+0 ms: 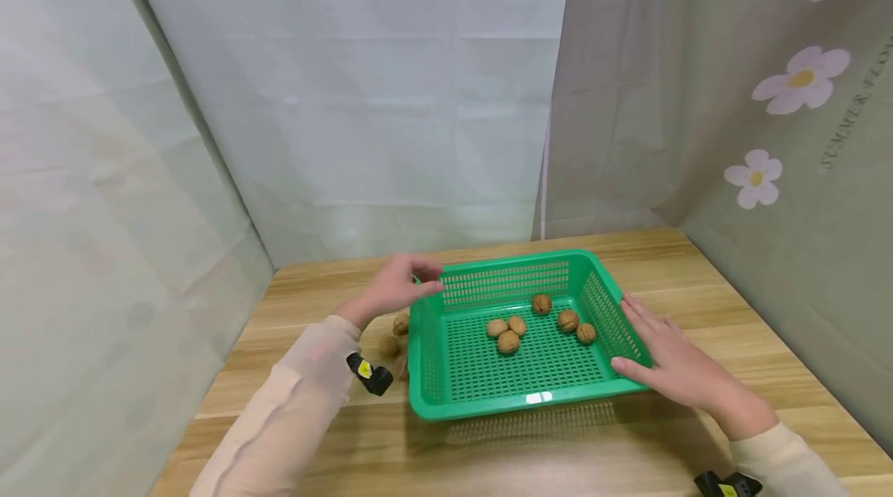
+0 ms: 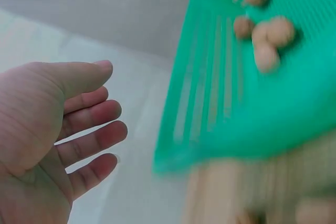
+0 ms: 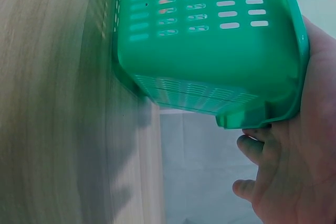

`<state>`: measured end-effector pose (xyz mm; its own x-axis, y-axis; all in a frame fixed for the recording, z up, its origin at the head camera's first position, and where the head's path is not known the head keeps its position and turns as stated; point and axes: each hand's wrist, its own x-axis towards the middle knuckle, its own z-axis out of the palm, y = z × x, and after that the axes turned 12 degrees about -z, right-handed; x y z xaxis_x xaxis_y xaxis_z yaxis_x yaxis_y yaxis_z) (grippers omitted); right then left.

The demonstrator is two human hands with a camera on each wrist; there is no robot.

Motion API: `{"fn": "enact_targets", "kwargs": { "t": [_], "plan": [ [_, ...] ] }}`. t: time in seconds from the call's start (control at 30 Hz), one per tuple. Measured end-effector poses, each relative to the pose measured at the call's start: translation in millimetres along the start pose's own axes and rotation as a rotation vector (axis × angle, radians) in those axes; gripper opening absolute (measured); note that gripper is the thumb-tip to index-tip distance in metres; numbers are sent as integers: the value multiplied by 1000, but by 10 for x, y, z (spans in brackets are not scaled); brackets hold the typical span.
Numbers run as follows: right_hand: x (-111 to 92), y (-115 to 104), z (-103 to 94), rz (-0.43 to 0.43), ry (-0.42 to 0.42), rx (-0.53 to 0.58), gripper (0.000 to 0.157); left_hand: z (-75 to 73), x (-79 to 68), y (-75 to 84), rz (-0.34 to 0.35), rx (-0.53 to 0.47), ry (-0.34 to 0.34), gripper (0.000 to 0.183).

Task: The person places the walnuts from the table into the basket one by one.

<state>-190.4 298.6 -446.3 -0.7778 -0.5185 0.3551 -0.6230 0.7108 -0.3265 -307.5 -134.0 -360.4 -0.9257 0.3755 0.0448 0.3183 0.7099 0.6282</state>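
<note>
A green plastic basket with slotted walls sits on the table, with several walnuts spread over its floor. My left hand is at the basket's back left corner, thumb and fingers apart and nothing between them. In the left wrist view a gap separates this hand from the blurred basket wall. At the right side, my right hand lies along the rim with fairly straight fingers, its thumb over the front right corner. From the right wrist, the palm shows against the outside of the rim.
More walnuts lie on the wooden table just left of the basket, partly hidden by the left forearm and basket wall. Pale cloth hangs behind the table, and a flower-printed cloth hangs on the right.
</note>
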Motion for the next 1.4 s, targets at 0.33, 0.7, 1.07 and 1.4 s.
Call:
{"fn": "enact_targets", "kwargs": {
  "t": [0.33, 0.7, 1.07, 1.4],
  "plan": [
    [-47, 34, -14, 17, -8, 7, 89, -61, -468, -903, -118, 63, 77, 30],
    [-60, -14, -17, 15, 4, 24, 87, 348, -582, -1311, -198, 36, 65, 50],
    [-37, -4, -2, 12, 5, 19, 87, 540, -558, -1425, -112, 133, 173, 42],
    [-10, -8, -5, 12, -4, 14, 88, 566, -603, -1452, -142, 124, 230, 35]
  ]
}}
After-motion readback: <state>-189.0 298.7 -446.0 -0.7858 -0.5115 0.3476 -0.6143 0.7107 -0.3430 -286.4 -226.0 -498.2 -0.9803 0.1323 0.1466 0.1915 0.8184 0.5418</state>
